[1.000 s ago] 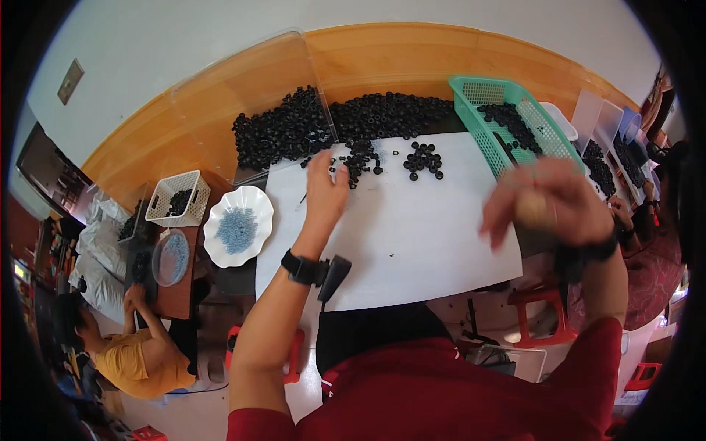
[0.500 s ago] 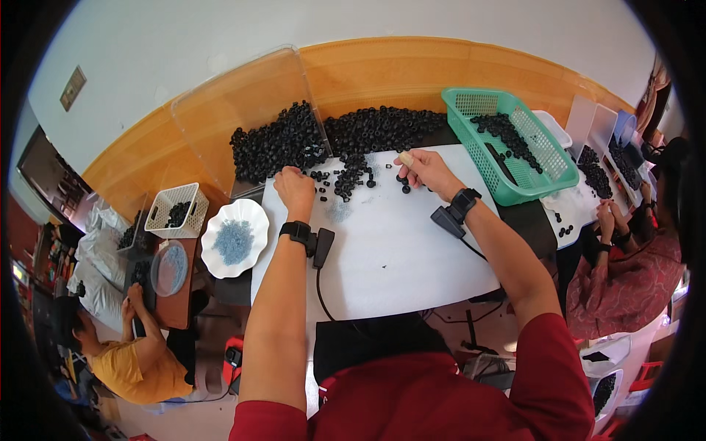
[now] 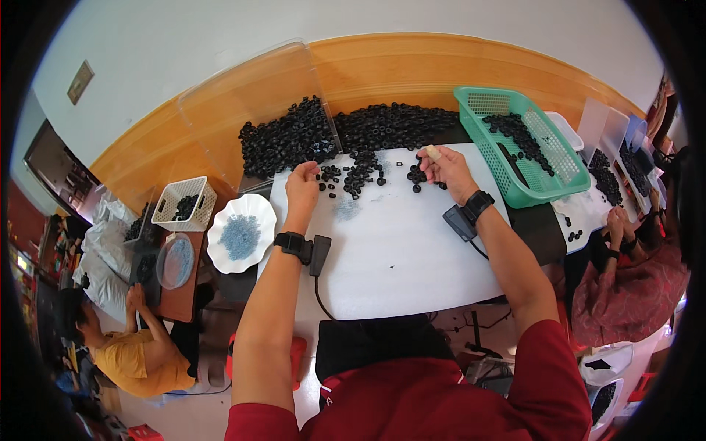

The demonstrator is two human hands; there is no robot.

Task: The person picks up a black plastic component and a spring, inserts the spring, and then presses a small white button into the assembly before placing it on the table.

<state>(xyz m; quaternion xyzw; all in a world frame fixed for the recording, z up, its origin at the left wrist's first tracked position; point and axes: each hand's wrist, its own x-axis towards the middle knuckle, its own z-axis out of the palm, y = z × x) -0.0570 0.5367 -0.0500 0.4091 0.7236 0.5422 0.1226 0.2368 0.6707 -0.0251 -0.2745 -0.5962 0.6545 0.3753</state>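
Observation:
My left hand (image 3: 301, 192) is closed at the left edge of a white sheet (image 3: 397, 257), next to a few loose black ring-like parts (image 3: 330, 175). Its fingertips are pressed together, and whatever they hold is too small to tell. My right hand (image 3: 451, 173) has its fingers curled in a pinch over a small cluster of black parts (image 3: 416, 177); a tan cover wraps one fingertip. What that pinch holds is hidden. Between my hands lies another loose group of black parts (image 3: 360, 173), with a patch of pale blue bits (image 3: 346, 210) below it.
Large heaps of black parts (image 3: 287, 140) lie at the back, beside a clear plastic panel (image 3: 250, 88). A green basket (image 3: 548, 192) stands right; a white scalloped plate (image 3: 268, 218) of blue bits sits left. Co-workers sit at left (image 3: 140, 360) and right (image 3: 625, 305).
The whole view has shifted slightly, moving the table things rightward. My right hand's fingers now hover by a more visible cluster of black parts; my left hand stays near the sheet's left edge.

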